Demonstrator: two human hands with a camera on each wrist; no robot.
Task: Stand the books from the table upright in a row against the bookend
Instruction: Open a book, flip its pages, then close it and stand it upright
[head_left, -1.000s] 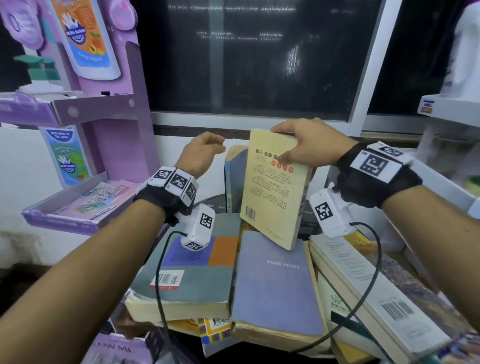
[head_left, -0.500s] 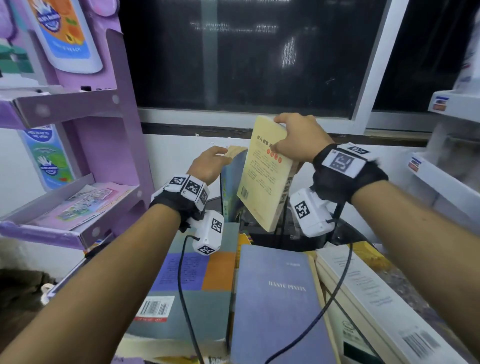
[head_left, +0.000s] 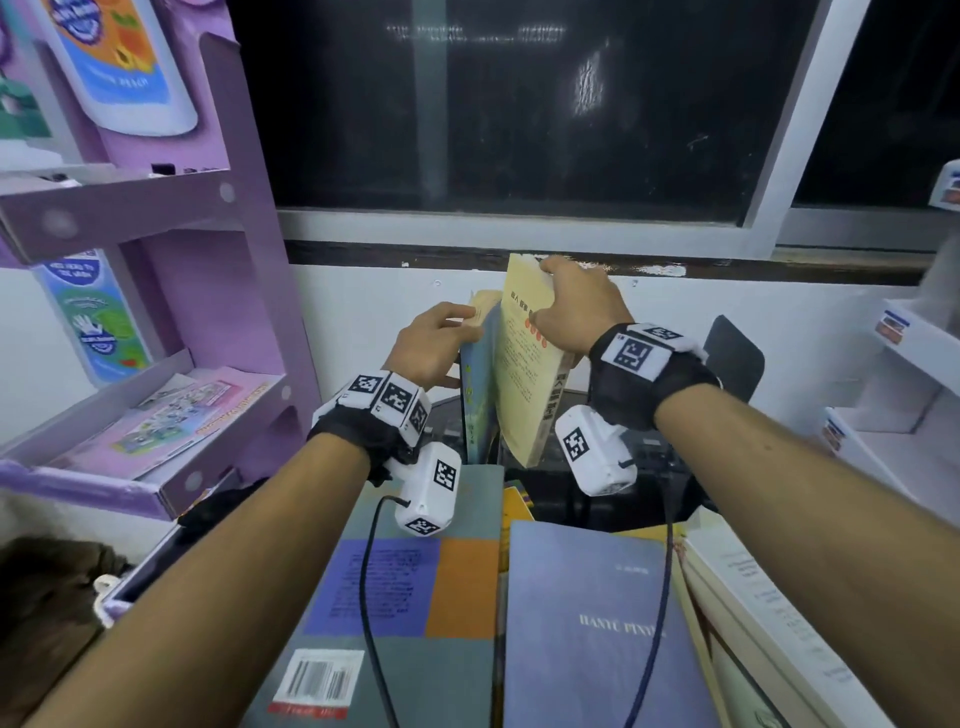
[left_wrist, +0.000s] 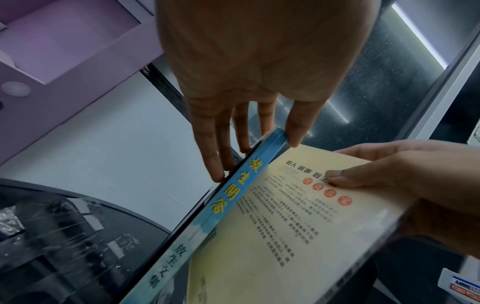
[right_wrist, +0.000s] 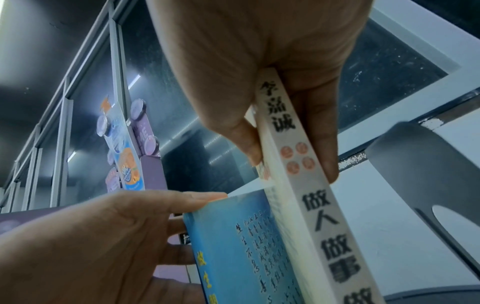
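A thin blue book (head_left: 477, 400) stands upright at the back of the table. My left hand (head_left: 449, 335) holds its top, with the thumb on the top edge and straight fingers (left_wrist: 207, 144) down its left side. A thin black plate (left_wrist: 182, 223) runs along that side. My right hand (head_left: 563, 304) grips the top of a cream-yellow book (head_left: 524, 384), thumb on the cover. The book leans against the blue book's right face, its spine (right_wrist: 322, 222) towards me. A dark grey bookend (head_left: 737, 358) stands apart to the right, also seen in the right wrist view (right_wrist: 420, 164).
Flat in front lie a grey, purple and orange book (head_left: 415, 597), a blue-grey book (head_left: 587, 623) and white books (head_left: 753, 623) at right. A purple display rack (head_left: 208, 270) stands at left, a white shelf (head_left: 909, 364) at right, and a dark window behind.
My right hand has carried the yellow book back and left until it meets the blue book. My left hand has moved onto the blue book's top.
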